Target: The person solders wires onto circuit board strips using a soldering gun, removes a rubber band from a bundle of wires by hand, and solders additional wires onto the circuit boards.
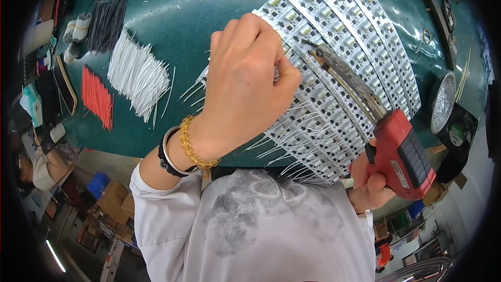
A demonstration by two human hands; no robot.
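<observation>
A panel of white circuit boards (360,31), split by metal strips, covers the middle and right of the green table. My left hand (245,73) is closed in a pinch over its left part, and whatever the fingertips hold is hidden. Wrapped round the handle of a red soldering gun (404,154), my right hand (373,180) is at the panel's near right corner. The gun's metal tip points up and left, over the boards just right of my left hand. Thin white wires (282,159) stick out from the panel's near left edge.
Left of the panel lie piles of white wires (136,75), red wires (96,96) and black wires (107,26). A round metal bowl (442,103) stands at the right, beside a black item with a green centre (456,133). Another person (49,169) is at the far left.
</observation>
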